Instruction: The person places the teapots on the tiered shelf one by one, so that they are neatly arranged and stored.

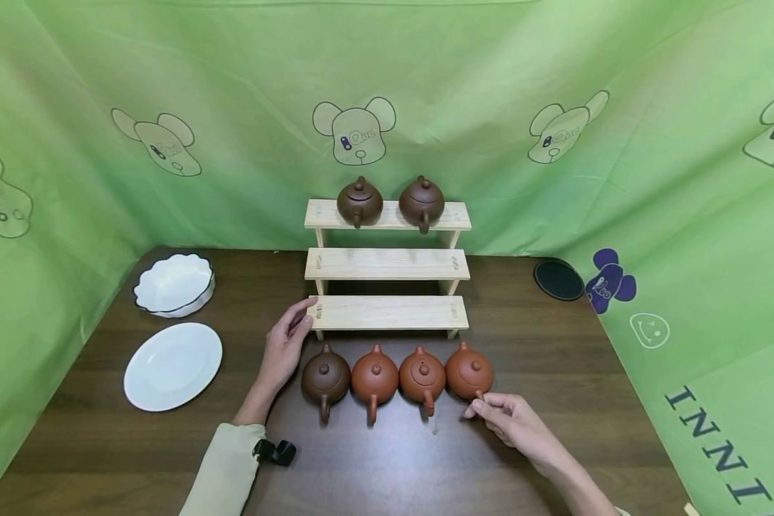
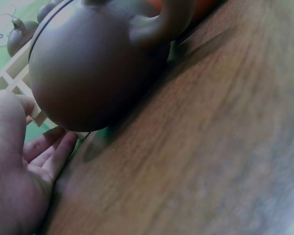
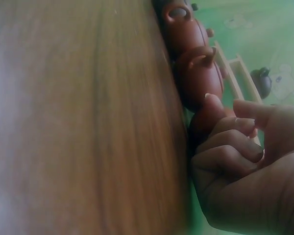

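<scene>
Four-legged description aside, a row of clay teapots stands before the wooden shelf: a dark brown teapot at the left end, then reddish ones. My right hand pinches the handle of the rightmost reddish teapot, which rests on the table; the fingers hide most of that handle. My left hand touches the left end of the three-step wooden shelf, its fingers fairly straight. In the left wrist view the dark teapot looms close beside that hand.
Two dark brown teapots sit on the shelf's top step. At the left are a scalloped white bowl and a white oval plate. A black round mat lies back right. Green cloth surrounds the table.
</scene>
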Tool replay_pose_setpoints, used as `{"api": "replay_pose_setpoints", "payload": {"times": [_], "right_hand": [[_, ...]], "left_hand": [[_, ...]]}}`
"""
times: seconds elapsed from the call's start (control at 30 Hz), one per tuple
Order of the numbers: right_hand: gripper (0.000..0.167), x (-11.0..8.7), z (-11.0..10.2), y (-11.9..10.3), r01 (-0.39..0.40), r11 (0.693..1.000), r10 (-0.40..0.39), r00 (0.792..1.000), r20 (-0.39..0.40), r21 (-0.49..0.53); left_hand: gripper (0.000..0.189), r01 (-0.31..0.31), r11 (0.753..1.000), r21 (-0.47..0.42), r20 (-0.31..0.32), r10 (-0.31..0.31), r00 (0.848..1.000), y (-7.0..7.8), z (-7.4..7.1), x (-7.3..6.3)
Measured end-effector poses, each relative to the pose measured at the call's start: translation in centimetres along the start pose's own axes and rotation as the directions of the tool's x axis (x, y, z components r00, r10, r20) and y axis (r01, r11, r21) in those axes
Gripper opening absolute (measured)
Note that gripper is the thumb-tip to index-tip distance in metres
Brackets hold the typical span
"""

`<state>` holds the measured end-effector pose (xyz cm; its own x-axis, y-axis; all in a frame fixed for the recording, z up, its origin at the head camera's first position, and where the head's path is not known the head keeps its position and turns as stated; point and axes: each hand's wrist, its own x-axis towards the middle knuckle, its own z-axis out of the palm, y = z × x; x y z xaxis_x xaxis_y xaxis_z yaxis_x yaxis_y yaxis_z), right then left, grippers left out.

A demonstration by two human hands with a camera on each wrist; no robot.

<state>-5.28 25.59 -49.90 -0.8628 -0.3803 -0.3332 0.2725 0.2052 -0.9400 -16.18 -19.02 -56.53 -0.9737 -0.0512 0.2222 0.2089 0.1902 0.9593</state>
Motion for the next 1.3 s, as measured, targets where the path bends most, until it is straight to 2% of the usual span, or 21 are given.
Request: {"api": "replay_pose_setpoints", "payload": {"times": [0.1,0.17,0.33,0.47,0.67,0.8,0.9,1.07,1.2,1.3], "right_hand": [[0.042,0.0,-0.1,0.1,0.019,0.999,-0.02,0.999,0.03,0.031],[0.042,0.1,-0.1,0.1,0.036,0.998,-0.039,0.998,0.043,0.047],[0.04,0.1,-0.1,0.2,0.071,0.995,-0.073,0.997,0.033,0.07],[0.037,0.1,0.0,0.3,0.113,0.991,-0.113,0.994,-0.006,0.069],[0.036,0.0,0.3,0.1,0.148,0.987,-0.142,0.985,-0.097,0.06],[0.034,-0.2,0.4,-0.4,0.159,0.986,-0.15,0.976,-0.158,0.043],[0.032,-0.4,0.5,-0.8,0.174,0.985,-0.168,0.967,-0.192,0.013],[0.03,-0.7,0.7,-1.5,0.194,0.981,-0.191,0.95,-0.246,-0.013],[0.03,-0.5,0.9,-2.1,0.239,0.971,-0.233,0.933,-0.273,-0.009],[0.03,-0.2,1.1,-2.6,0.281,0.96,-0.272,0.919,-0.286,-0.007]], "left_hand": [[0.039,-0.003,1.0,-0.005,0.004,0.003,1.0,-0.3,0.0,0.1],[0.039,-0.012,1.0,0.019,-0.002,0.012,1.0,0.2,0.0,-0.1],[0.038,-0.02,0.998,0.051,-0.011,0.021,1.0,0.7,0.0,-0.2],[0.04,-0.027,0.999,0.019,-0.005,0.027,1.0,1.0,0.0,-0.3],[0.038,-0.019,0.999,0.026,-0.007,0.019,1.0,0.6,-0.1,-0.2],[0.04,-0.03,0.999,0.019,-0.008,0.031,1.0,1.5,0.1,-0.4],[0.04,-0.038,0.999,0.007,-0.012,0.038,0.999,1.9,0.2,-0.5],[0.038,-0.058,0.998,-0.01,-0.012,0.058,0.998,1.7,0.3,-0.3],[0.038,-0.068,0.997,-0.022,-0.021,0.067,0.998,1.3,0.3,-0.3],[0.038,-0.053,0.999,0.001,-0.025,0.053,0.998,1.0,0.2,-0.3]]}}
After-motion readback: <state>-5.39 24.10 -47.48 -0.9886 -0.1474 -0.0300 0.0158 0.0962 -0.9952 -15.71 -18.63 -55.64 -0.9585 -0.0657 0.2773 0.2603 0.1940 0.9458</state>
